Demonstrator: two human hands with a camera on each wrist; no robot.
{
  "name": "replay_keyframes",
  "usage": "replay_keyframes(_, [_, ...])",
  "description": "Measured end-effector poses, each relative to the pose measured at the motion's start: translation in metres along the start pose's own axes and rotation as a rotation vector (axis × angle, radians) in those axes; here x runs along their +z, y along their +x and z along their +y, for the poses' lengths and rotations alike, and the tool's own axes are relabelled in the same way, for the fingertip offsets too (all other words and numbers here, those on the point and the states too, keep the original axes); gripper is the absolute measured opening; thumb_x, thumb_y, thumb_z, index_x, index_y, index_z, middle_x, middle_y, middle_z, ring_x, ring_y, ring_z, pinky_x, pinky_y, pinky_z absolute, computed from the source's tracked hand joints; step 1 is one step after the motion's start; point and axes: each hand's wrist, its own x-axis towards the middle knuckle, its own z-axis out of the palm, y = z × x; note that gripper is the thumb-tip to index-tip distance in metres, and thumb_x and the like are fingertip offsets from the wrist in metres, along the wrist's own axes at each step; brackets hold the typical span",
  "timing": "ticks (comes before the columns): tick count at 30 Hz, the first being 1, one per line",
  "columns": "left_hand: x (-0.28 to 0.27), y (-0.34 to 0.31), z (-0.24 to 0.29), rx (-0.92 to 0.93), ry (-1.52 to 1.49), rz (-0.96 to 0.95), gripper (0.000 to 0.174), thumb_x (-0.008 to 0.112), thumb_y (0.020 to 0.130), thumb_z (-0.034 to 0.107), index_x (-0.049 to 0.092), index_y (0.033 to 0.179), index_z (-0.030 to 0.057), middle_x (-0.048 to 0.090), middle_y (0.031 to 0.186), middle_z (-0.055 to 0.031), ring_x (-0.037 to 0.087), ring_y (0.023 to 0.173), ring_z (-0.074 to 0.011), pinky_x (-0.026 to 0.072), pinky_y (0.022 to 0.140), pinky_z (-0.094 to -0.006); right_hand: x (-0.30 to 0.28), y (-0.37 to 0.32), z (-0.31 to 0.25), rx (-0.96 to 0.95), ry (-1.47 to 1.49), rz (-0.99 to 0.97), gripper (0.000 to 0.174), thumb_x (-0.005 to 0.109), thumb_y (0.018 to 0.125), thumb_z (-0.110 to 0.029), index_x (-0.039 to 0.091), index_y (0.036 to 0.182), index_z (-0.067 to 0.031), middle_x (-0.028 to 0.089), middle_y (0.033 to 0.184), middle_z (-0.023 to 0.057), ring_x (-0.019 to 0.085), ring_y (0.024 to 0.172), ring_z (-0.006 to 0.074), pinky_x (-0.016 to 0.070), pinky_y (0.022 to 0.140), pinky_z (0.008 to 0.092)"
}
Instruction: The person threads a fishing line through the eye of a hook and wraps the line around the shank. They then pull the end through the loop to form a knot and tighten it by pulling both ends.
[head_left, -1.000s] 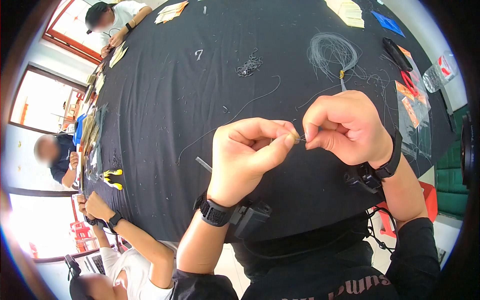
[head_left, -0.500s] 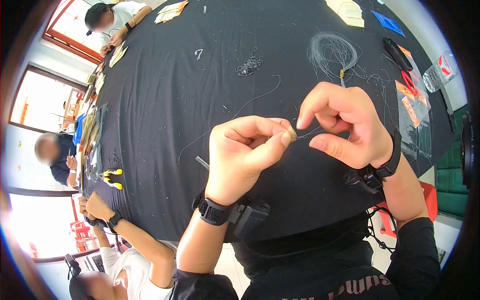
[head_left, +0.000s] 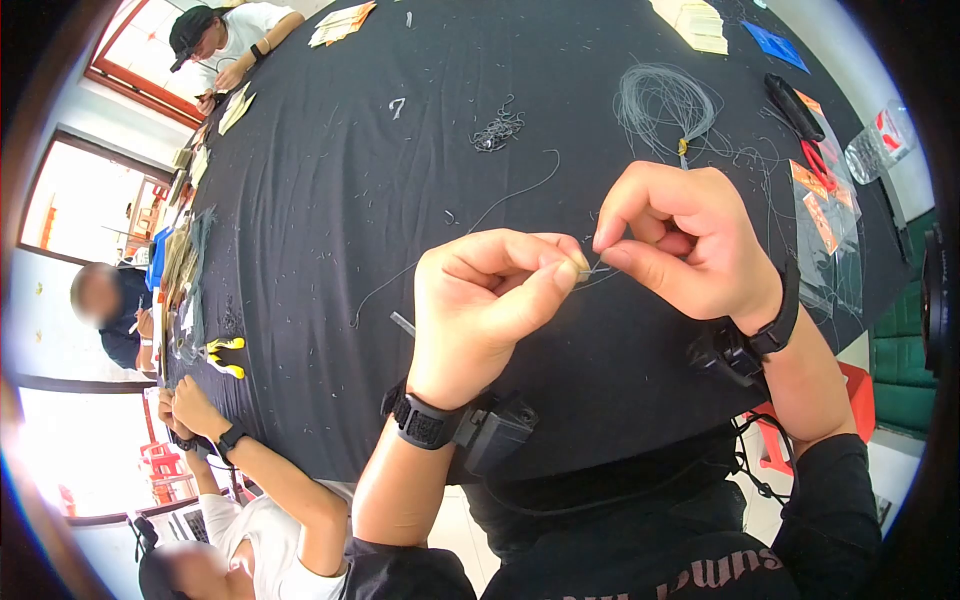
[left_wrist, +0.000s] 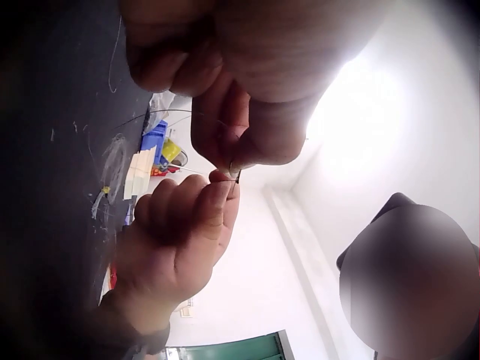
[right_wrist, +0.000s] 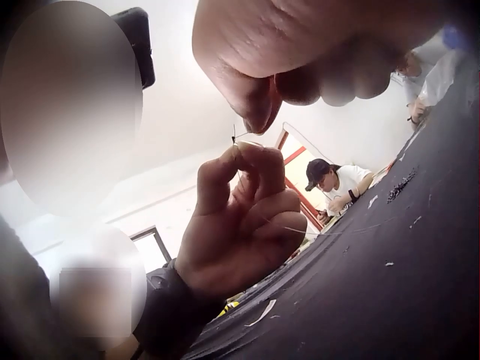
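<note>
My left hand [head_left: 480,300] pinches a tiny fish hook [right_wrist: 234,139] between thumb and forefinger; most of the hook is hidden by the fingertips. Thin fishing line [head_left: 603,278] runs out from this pinch toward the right and curves below the other hand. Close beside it, my right hand [head_left: 695,245] has thumb and forefinger brought together on the line, right at the left fingertips. In the right wrist view a strand of line [right_wrist: 289,228] also trails behind the left hand. Both hands are held above the black-covered table [head_left: 330,300].
A small pile of dark hooks [head_left: 497,132] lies ahead, with a tied coil of line [head_left: 665,105] to its right. Red-handled pliers [head_left: 817,165], a plastic bottle [head_left: 880,145] and packets [head_left: 820,225] are at the right. Yellow-handled pliers [head_left: 226,358] lie left, near other people.
The right thumb and forefinger spread apart half a second ago and have come together again on the line near the left fingertips. The left hand has drifted slightly left.
</note>
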Motion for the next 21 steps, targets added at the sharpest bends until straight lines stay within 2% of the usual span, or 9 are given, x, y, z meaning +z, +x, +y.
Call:
replay_keyframes(2, [0.001,0.0,-0.001,0.012,0.003,0.031,0.002,0.07,0.089,0.001,0.07,0.088,-0.0001,0.073,0.099,-0.013,0.065,0.086,-0.0138,0.0506,0.079,-0.0264,0.005,-0.001,0.001,0.036,0.021,0.027,0.007,0.071,0.088,-0.006,0.065,0.091,-0.0043,0.042,0.059,-0.0065,0.032,0.051,0.0017,0.0235,0.049,0.0221])
replay_keyframes(5, [0.002,0.002,-0.005,0.09,-0.078,0.087,0.006,0.07,0.089,-0.003,0.071,0.094,-0.0028,0.073,0.1,-0.0127,0.064,0.082,-0.0084,0.0513,0.069,-0.0198,0.021,-0.004,0.001,0.131,0.165,0.115,0.007,0.07,0.089,-0.003,0.063,0.093,-0.0044,0.036,0.056,-0.0085,0.029,0.051,0.0011,0.0221,0.05,0.0222])
replay_keyframes(11, [0.003,0.002,-0.006,0.147,-0.038,0.156,0.007,0.069,0.089,-0.005,0.071,0.095,-0.0034,0.073,0.1,-0.0115,0.065,0.083,-0.0083,0.0509,0.069,-0.0189,0.044,-0.01,-0.004,0.289,0.374,0.227,0.005,0.067,0.094,-0.006,0.063,0.094,-0.0021,0.04,0.06,-0.0096,0.033,0.055,-0.0005,0.0263,0.051,0.0199])
replay_keyframes(14, [0.006,0.0,-0.002,0.153,0.102,0.208,0.003,0.069,0.088,-0.001,0.071,0.091,-0.0027,0.072,0.1,-0.0137,0.065,0.086,-0.0128,0.0505,0.08,-0.0261,0.048,-0.012,-0.006,0.331,0.438,0.254,0.006,0.066,0.095,-0.006,0.062,0.093,-0.0017,0.045,0.064,-0.0092,0.036,0.058,-0.0016,0.0282,0.052,0.0182])
replay_keyframes(20, [0.013,0.0,-0.001,0.295,0.345,0.256,0.007,0.067,0.086,-0.008,0.07,0.092,-0.005,0.072,0.098,-0.013,0.064,0.079,-0.0097,0.0494,0.069,-0.0182,0.06,-0.015,-0.01,0.455,0.674,0.332,0.009,0.064,0.098,-0.007,0.058,0.093,-0.0019,0.049,0.07,-0.0089,0.038,0.061,-0.0031,0.029,0.053,0.0163])
replay_keyframes(21, [0.012,0.001,-0.004,0.357,0.425,0.268,0.008,0.069,0.083,-0.007,0.071,0.09,-0.0029,0.073,0.095,-0.0112,0.065,0.077,-0.0101,0.0505,0.067,-0.0197,0.062,-0.016,-0.009,0.454,0.673,0.332,0.009,0.064,0.098,-0.006,0.058,0.093,-0.0019,0.049,0.07,-0.0088,0.038,0.061,-0.003,0.0289,0.053,0.0166])
